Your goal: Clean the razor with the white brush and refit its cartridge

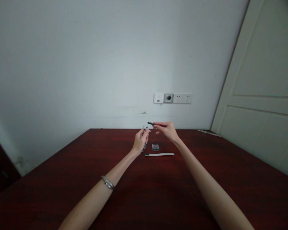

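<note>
My left hand (pixel 140 140) is closed around a slim silver metal tool (pixel 145 128). Its shiny, forked-looking tip sticks out above my fingers, and its lower end shows below the palm; the middle is hidden, so its exact kind is unclear. Just to the right and slightly higher, my right hand (pixel 166 129) pinches a short dark stick (pixel 150 123) between thumb and fingertips, pointing left. The stick is apart from the silver tip. Below the hands, a small clear box (pixel 155 147) with something greenish lies on the table. Nearer me rests a thin white strip with a dark end (pixel 160 154).
Everything lies on a dark red wooden table (pixel 124 198) pushed against a white wall (pixel 98 64). Sockets and switch plates (pixel 182 98) are set in the wall above the back edge. A pale panelled door (pixel 261 121) stands at the right, and a thin strip (pixel 208 132) lies in the far right corner.
</note>
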A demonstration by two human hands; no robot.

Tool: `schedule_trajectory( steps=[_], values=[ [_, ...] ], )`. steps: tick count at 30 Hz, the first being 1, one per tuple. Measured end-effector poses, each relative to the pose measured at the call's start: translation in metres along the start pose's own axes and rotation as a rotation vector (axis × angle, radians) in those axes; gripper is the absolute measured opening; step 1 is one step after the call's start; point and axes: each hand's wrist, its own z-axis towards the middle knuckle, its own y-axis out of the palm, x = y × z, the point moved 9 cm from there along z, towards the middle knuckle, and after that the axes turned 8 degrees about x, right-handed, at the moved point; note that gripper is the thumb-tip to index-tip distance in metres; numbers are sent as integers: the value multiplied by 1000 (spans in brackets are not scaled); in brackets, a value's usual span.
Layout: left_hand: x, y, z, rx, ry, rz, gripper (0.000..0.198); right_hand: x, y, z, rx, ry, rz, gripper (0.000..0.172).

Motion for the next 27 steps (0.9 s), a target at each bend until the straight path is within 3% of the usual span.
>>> schedule_trajectory(
  steps=[6,27],
  values=[
    [-16,4,7,-66,-76,-213,36,3,-2,2,-1,-5,-5,32],
    [-26,6,4,-68,-134,-199,42,5,0,4,-19,-24,6,35]
  ],
)
